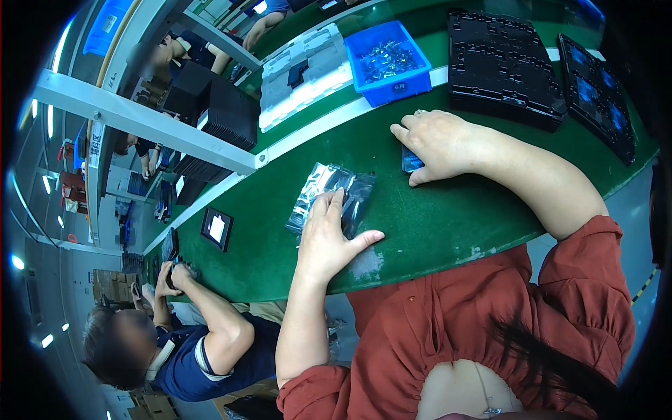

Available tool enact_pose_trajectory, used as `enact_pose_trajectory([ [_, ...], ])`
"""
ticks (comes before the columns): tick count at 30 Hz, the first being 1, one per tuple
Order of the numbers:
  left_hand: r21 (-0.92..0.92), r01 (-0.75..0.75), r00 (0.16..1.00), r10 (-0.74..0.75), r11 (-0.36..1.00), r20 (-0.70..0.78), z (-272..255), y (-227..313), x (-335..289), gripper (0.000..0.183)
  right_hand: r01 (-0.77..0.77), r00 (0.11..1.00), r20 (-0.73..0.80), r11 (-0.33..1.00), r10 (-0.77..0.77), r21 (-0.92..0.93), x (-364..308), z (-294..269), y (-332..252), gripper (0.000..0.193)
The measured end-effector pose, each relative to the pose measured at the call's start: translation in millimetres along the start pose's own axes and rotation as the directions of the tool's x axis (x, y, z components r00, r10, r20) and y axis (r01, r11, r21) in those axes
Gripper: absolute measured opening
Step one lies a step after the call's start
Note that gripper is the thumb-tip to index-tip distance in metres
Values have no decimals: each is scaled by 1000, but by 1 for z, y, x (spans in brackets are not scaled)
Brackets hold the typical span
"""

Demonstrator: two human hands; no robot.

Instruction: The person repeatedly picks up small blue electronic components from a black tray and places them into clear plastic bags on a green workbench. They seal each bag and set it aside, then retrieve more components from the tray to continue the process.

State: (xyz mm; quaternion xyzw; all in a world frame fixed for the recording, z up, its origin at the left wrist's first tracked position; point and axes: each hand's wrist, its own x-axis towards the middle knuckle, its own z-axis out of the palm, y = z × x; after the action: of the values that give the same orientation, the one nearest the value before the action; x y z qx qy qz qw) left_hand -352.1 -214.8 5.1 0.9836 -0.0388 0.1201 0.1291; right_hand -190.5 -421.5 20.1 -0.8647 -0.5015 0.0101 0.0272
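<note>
My left hand [326, 238] lies flat on a shiny silvery plastic bag [308, 192] on the green bench, fingers stretched out and thumb spread to the side. Whether one bag or several overlap there, I cannot tell. Farther right, my right hand [444, 143] curves over a small flat blue-and-black piece [411, 161], thumb at its near side and fingers at its far side. Most of that piece is hidden under the palm.
Beyond my hands stand a blue bin [392, 93] of small shiny packets and a pale grey tray [280, 94]. Black trays [504, 63] are stacked at the far right, beside another black tray [595, 94] with blue pieces. A co-worker [210, 350] sits at the left.
</note>
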Motion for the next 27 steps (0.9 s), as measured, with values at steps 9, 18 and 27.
enact_pose_trajectory([
  [9,54,-1,958,16,999,-286,18,-3,-20,19,43,998,-41,999,-42,9,-3,-1,1,76],
  [18,-260,259,747,-364,930,-557,-85,25,-142,16,-2,999,-41,999,4,52,-6,0,3,85],
  [27,275,944,174,-432,-184,-885,-227,26,-491,28,26,997,-68,996,-20,86,-6,-10,-8,86],
])
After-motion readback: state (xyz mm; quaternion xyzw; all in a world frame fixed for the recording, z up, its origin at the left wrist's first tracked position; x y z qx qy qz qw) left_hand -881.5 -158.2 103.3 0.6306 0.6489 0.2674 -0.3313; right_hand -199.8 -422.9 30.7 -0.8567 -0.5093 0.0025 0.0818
